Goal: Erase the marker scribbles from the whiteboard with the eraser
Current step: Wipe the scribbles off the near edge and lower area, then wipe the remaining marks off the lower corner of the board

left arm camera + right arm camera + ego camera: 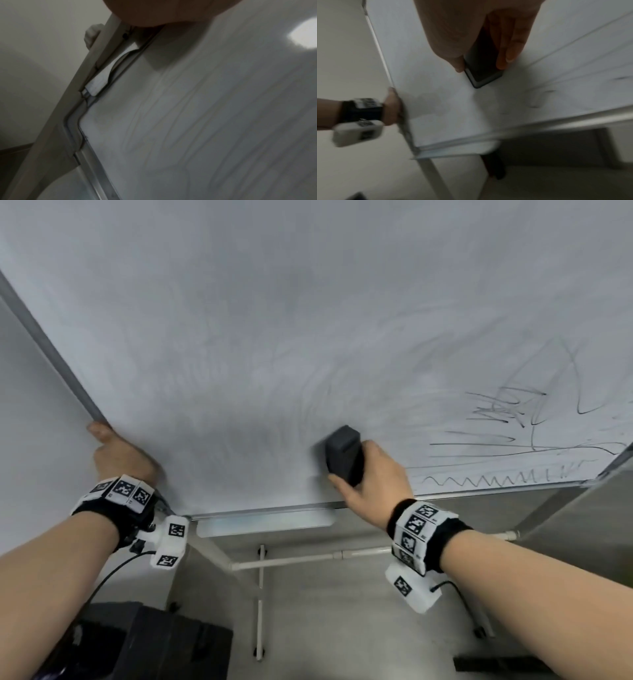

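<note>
The whiteboard [308, 320] fills the upper head view, smeared grey in its middle and lower left. Black marker scribbles [513, 419] and a zigzag line [479, 481] remain at its lower right. My right hand [373, 477] grips the black eraser [343, 448] and holds it flat against the board, left of the scribbles. In the right wrist view the eraser [482, 67] sits between thumb and fingers [508, 54]. My left hand [120, 453] grips the board's left frame edge [51, 350], its fingers wrapped behind and hidden.
A pen tray [267, 523] runs under the board's bottom edge. White stand legs and a crossbar [291, 559] stand below on the grey floor. A black case [144, 642] lies at lower left. A wall lies to the board's left.
</note>
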Demonstrator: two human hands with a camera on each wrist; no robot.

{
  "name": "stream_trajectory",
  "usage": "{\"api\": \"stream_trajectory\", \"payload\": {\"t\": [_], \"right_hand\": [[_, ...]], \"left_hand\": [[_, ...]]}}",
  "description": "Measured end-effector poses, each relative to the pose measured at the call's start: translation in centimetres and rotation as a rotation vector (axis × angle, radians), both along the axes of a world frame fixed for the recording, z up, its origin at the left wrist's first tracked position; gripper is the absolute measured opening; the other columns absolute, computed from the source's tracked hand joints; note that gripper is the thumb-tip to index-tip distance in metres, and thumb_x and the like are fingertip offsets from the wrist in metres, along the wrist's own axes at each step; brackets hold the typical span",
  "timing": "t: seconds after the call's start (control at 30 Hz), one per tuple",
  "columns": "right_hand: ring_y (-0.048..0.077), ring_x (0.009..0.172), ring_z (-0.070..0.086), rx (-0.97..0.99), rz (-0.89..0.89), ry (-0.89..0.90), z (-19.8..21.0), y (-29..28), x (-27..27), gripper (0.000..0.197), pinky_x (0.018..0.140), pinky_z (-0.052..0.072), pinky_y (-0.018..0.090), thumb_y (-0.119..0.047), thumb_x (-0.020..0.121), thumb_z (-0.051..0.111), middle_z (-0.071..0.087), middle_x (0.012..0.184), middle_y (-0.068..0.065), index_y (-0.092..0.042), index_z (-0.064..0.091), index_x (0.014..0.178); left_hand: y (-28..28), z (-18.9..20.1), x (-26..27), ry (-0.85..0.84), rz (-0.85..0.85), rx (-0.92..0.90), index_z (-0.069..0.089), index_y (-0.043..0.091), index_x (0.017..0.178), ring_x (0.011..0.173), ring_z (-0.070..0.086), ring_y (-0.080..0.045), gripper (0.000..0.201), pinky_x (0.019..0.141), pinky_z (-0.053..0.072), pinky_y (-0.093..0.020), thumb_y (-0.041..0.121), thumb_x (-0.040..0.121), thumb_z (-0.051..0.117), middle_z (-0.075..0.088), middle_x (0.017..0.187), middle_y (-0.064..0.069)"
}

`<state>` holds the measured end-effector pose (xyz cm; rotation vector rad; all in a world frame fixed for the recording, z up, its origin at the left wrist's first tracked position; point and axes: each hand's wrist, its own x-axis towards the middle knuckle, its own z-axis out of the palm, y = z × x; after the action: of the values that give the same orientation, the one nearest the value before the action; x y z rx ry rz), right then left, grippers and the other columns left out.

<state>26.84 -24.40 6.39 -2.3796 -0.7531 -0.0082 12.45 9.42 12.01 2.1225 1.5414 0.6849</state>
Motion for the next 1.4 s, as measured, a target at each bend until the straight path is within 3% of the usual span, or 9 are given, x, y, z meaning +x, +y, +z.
{"api": "stream_trajectory", "payload": {"t": [0.17, 0.4, 0.53, 0.63, 0.73, 0.83, 1.07, 1.27, 1.4], "right_hand": [[0.043, 0.1, 0.062, -0.091, -0.433, 0.14, -2.4, -10.2, 5.4, 0.061, 0.083, 0.05, 0.044, -0.051, 0.076, 0.076, 0.067, 0.106, 0.022, -0.007, 0.05, 0.109], [0.035, 0.099, 0.06, 0.023, -0.014, 0.177, -2.1, 2.6, -0.9, 0.057, 0.081, 0.049, 0.039, -0.05, 0.078, 0.074, 0.059, 0.11, 0.01, -0.011, 0.046, 0.108], [0.038, 0.1, 0.061, -0.051, -0.177, 0.23, -4.6, -3.1, 1.6, 0.06, 0.08, 0.049, 0.039, -0.049, 0.074, 0.079, 0.063, 0.109, 0.014, -0.011, 0.044, 0.106], [0.039, 0.107, 0.06, -0.114, -0.368, 0.279, -5.0, -6.6, 3.6, 0.066, 0.087, 0.048, 0.04, -0.047, 0.072, 0.082, 0.063, 0.114, 0.019, -0.008, 0.044, 0.109], [0.035, 0.107, 0.059, -0.016, -0.238, 0.28, -3.7, -2.4, 1.7, 0.069, 0.086, 0.046, 0.036, -0.048, 0.07, 0.084, 0.062, 0.114, 0.016, -0.007, 0.046, 0.111], [0.032, 0.107, 0.058, 0.063, -0.096, 0.331, -3.0, 2.5, -1.2, 0.069, 0.088, 0.047, 0.035, -0.049, 0.069, 0.084, 0.062, 0.114, 0.01, -0.01, 0.046, 0.112], [0.039, 0.111, 0.059, -0.044, -0.445, 0.354, -4.4, -6.2, 3.2, 0.072, 0.09, 0.047, 0.039, -0.048, 0.067, 0.086, 0.063, 0.117, 0.019, -0.008, 0.046, 0.112], [0.035, 0.106, 0.06, 0.107, -0.158, 0.362, -2.7, 2.6, -0.8, 0.072, 0.09, 0.051, 0.04, -0.051, 0.068, 0.084, 0.061, 0.115, 0.011, -0.011, 0.044, 0.112], [0.036, 0.108, 0.059, 0.033, -0.286, 0.356, -4.0, -2.7, 2.0, 0.073, 0.09, 0.05, 0.04, -0.05, 0.068, 0.085, 0.062, 0.116, 0.015, -0.009, 0.044, 0.113]], "left_hand": [[0.6, -0.6, -0.2, 0.001, 0.001, 0.013, -0.001, 0.007, 0.157, 0.112, 0.055, -0.054, 0.086, 0.093, 0.045, -0.058, 0.012, 0.095, 0.059, 0.051, 0.123, -0.041], [-0.3, -0.7, 1.0, -0.036, -0.006, 0.011, -0.006, 0.009, 0.158, 0.12, 0.05, -0.054, 0.085, 0.1, 0.04, -0.058, 0.015, 0.099, 0.054, 0.045, 0.132, -0.043], [-0.4, -0.6, 0.5, -0.064, 0.005, 0.005, -0.005, 0.006, 0.158, 0.121, 0.048, -0.055, 0.08, 0.102, 0.037, -0.058, 0.015, 0.1, 0.049, 0.044, 0.132, -0.044], [0.0, -0.8, 0.1, -0.114, 0.022, -0.022, -0.004, 0.011, 0.159, 0.122, 0.049, -0.051, 0.071, 0.101, 0.038, -0.053, 0.027, 0.106, 0.04, 0.043, 0.136, -0.041], [-0.6, -0.7, 0.6, -0.144, 0.071, -0.065, 0.006, 0.013, 0.16, 0.123, 0.049, -0.048, 0.065, 0.101, 0.038, -0.049, 0.034, 0.107, 0.037, 0.044, 0.139, -0.037], [-1.1, -0.7, 0.5, -0.084, 0.013, -0.014, -0.004, 0.013, 0.159, 0.121, 0.049, -0.054, 0.08, 0.101, 0.039, -0.058, 0.025, 0.1, 0.05, 0.043, 0.135, -0.041], [-1.5, -0.3, 0.3, -0.063, 0.036, -0.012, -0.002, 0.01, 0.159, 0.12, 0.05, -0.055, 0.069, 0.1, 0.037, -0.058, 0.021, 0.105, 0.039, 0.045, 0.132, -0.042], [-2.1, 0.2, 0.6, -0.065, 0.041, -0.029, -0.003, 0.012, 0.159, 0.124, 0.046, -0.054, 0.076, 0.104, 0.034, -0.058, 0.016, 0.101, 0.046, 0.043, 0.136, -0.042], [-2.5, 0.2, 0.7, -0.059, 0.032, -0.026, -0.003, 0.014, 0.159, 0.124, 0.047, -0.053, 0.075, 0.104, 0.035, -0.057, 0.019, 0.103, 0.045, 0.042, 0.136, -0.042]]}}
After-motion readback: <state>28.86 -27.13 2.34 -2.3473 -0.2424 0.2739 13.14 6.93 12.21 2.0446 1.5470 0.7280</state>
